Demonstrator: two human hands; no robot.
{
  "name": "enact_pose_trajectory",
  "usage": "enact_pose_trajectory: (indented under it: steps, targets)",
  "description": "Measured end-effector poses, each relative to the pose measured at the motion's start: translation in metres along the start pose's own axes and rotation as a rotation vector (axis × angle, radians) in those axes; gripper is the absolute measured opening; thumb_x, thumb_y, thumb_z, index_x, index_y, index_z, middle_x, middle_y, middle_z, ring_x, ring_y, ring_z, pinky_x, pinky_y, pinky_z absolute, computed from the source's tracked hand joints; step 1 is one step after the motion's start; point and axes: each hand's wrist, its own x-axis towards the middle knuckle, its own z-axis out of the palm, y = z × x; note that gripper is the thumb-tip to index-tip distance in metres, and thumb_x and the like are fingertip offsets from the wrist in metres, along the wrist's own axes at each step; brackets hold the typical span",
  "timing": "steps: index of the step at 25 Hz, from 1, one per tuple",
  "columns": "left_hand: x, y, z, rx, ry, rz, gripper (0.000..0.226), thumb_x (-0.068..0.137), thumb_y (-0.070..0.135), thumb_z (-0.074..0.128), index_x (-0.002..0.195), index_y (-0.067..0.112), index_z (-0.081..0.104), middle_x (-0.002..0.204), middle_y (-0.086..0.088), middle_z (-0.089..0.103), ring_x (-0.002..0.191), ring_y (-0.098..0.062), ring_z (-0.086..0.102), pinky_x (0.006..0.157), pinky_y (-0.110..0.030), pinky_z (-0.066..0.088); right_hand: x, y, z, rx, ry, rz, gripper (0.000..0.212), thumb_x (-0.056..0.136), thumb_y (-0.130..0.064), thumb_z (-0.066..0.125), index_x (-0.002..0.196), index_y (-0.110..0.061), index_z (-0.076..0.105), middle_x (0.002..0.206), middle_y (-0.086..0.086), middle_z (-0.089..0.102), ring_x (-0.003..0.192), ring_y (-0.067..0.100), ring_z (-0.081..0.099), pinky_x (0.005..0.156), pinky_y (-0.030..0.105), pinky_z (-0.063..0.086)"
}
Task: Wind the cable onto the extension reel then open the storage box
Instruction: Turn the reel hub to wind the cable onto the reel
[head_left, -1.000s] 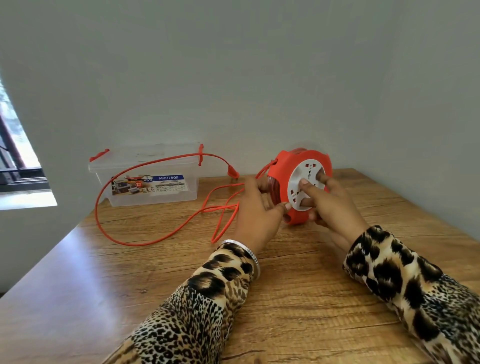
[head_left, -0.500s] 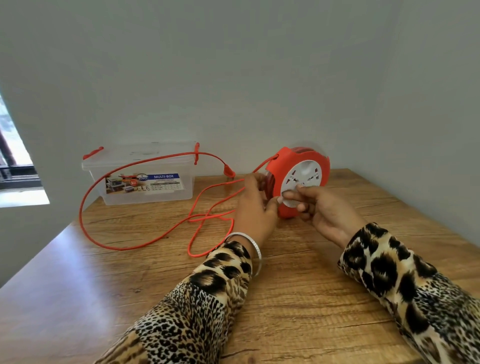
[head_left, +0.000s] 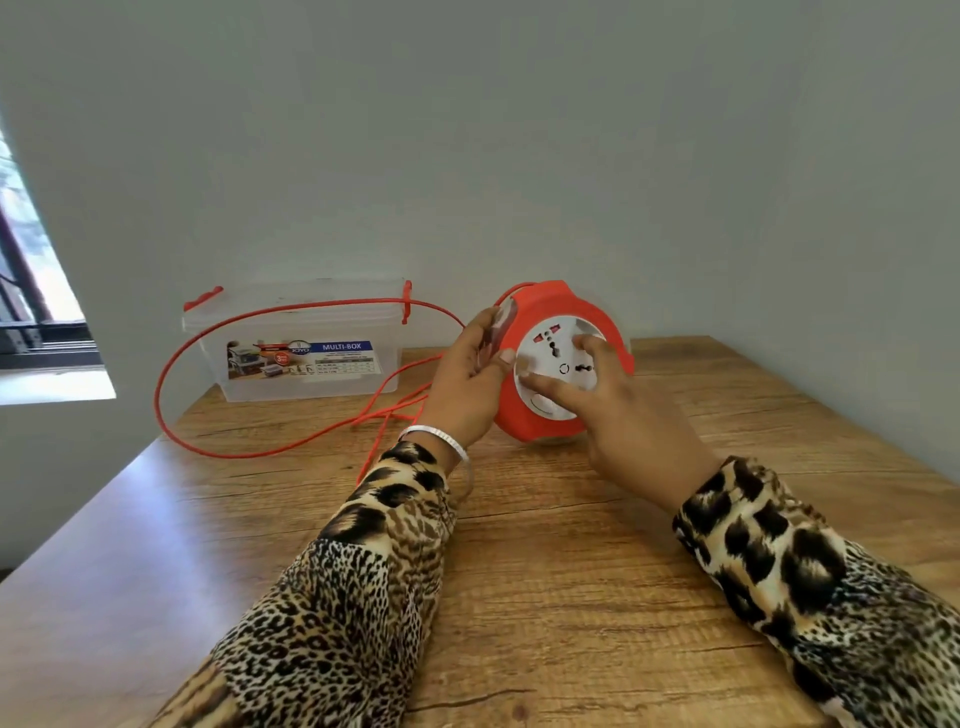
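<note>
A red extension reel (head_left: 530, 415) with a white socket face stands on edge on the wooden table (head_left: 571, 571). My left hand (head_left: 467, 384) grips its left rim, thumb on the front. On the white face lie the fingers of my right hand (head_left: 618, 410), spread across the sockets. The red cable (head_left: 218, 447) leaves the reel's top, arcs in a big loop across the front of the storage box and lies on the table to the left. The clear storage box (head_left: 306, 353) with red latches stands shut by the wall.
A grey wall runs close behind the table and along its right side. A window (head_left: 31, 312) is at the far left. The table's left edge slants from the box towards me.
The reel face has turned under my right hand, whose fingers moved from its lower left onto the middle. The cable loop has drawn in towards the reel.
</note>
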Motion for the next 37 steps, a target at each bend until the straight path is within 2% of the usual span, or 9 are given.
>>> enact_pose_trajectory:
  steps: [3, 8, 13, 18, 22, 26, 30, 33, 37]
  targets:
    - [-0.002, 0.005, 0.001, 0.003, -0.062, -0.008, 0.048, 0.098, 0.009, 0.049, 0.142, 0.025, 0.041, 0.127, 0.012, 0.052, 0.113, -0.004, 0.056, 0.083, -0.014, 0.053, 0.004, -0.001, -0.001, -0.090, -0.020, 0.040, 0.076, 0.091, -0.017, 0.052, 0.146, -0.050, 0.010, 0.153, 0.022, 0.015, 0.098, 0.031, 0.059, 0.077, 0.037, 0.050]
    - [-0.003, 0.005, 0.005, 0.055, -0.063, 0.029, 0.046, 0.095, 0.012, 0.054, 0.137, 0.029, 0.045, 0.134, 0.004, 0.054, 0.118, -0.016, 0.057, 0.093, -0.032, 0.053, 0.004, 0.006, 0.010, -0.254, 0.109, 0.061, 0.076, 0.079, -0.030, 0.071, 0.141, -0.045, 0.028, 0.126, 0.024, 0.053, 0.079, 0.031, 0.067, 0.076, 0.047, 0.050]
    - [-0.006, 0.009, 0.006, 0.187, -0.018, 0.056, 0.051, 0.091, 0.015, 0.062, 0.137, 0.030, 0.047, 0.129, 0.006, 0.056, 0.120, -0.016, 0.056, 0.098, -0.038, 0.051, 0.002, 0.006, 0.008, -0.209, 0.180, 0.113, 0.062, 0.089, -0.036, 0.053, 0.140, -0.044, 0.019, 0.121, 0.018, 0.060, 0.076, 0.026, 0.067, 0.079, 0.043, 0.045]
    - [-0.009, 0.004, 0.015, 0.098, -0.007, 0.019, 0.048, 0.087, 0.013, 0.067, 0.128, 0.031, 0.052, 0.124, 0.004, 0.058, 0.098, -0.023, 0.067, 0.082, -0.040, 0.059, 0.000, 0.008, -0.001, 0.010, 0.173, 0.265, 0.059, 0.087, -0.048, 0.051, 0.141, -0.044, 0.027, 0.099, 0.004, 0.068, 0.078, 0.022, 0.063, 0.066, 0.033, 0.050]
    - [-0.011, -0.003, 0.025, 0.143, 0.046, 0.042, 0.048, 0.078, 0.017, 0.074, 0.114, 0.040, 0.053, 0.119, 0.007, 0.061, 0.094, -0.025, 0.066, 0.081, -0.047, 0.059, -0.002, 0.012, -0.001, 0.330, 0.154, 0.493, 0.065, 0.079, -0.057, 0.061, 0.138, -0.041, 0.038, 0.118, 0.003, 0.065, 0.096, 0.023, 0.063, 0.070, 0.030, 0.049]
    - [-0.017, -0.006, 0.041, 0.224, 0.068, 0.058, 0.049, 0.074, 0.021, 0.075, 0.111, 0.037, 0.047, 0.112, 0.013, 0.059, 0.096, -0.024, 0.067, 0.082, -0.046, 0.058, 0.001, 0.016, 0.000, 1.024, 0.222, 0.738, 0.073, 0.073, -0.054, 0.071, 0.136, -0.029, 0.045, 0.134, 0.000, 0.053, 0.111, 0.020, 0.058, 0.083, 0.039, 0.054]
    - [-0.019, -0.011, 0.050, 0.303, 0.053, 0.087, 0.051, 0.075, 0.020, 0.074, 0.108, 0.036, 0.038, 0.110, 0.010, 0.056, 0.092, -0.022, 0.065, 0.083, -0.042, 0.056, 0.005, 0.019, -0.003, 1.488, 0.127, 0.905, 0.053, 0.083, -0.041, 0.068, 0.130, -0.025, 0.050, 0.111, 0.013, 0.065, 0.046, 0.006, 0.050, 0.037, 0.020, 0.036]
    - [-0.020, -0.013, 0.050, 0.376, 0.071, 0.092, 0.051, 0.076, 0.017, 0.074, 0.109, 0.029, 0.037, 0.109, 0.006, 0.053, 0.097, -0.014, 0.058, 0.085, -0.032, 0.052, 0.006, 0.016, -0.002, 1.681, 0.120, 0.909, 0.012, 0.088, -0.030, 0.062, 0.099, -0.026, 0.057, 0.085, 0.009, 0.066, 0.034, 0.006, 0.034, 0.037, 0.019, 0.026]
    - [-0.019, -0.017, 0.051, 0.426, 0.064, 0.066, 0.049, 0.077, 0.018, 0.072, 0.116, 0.020, 0.042, 0.114, 0.000, 0.055, 0.104, -0.020, 0.057, 0.090, -0.038, 0.050, 0.005, 0.011, -0.001, 1.841, 0.116, 0.944, 0.009, 0.091, -0.025, 0.054, 0.099, -0.023, 0.051, 0.084, 0.009, 0.064, 0.031, 0.005, 0.030, 0.043, 0.021, 0.023]
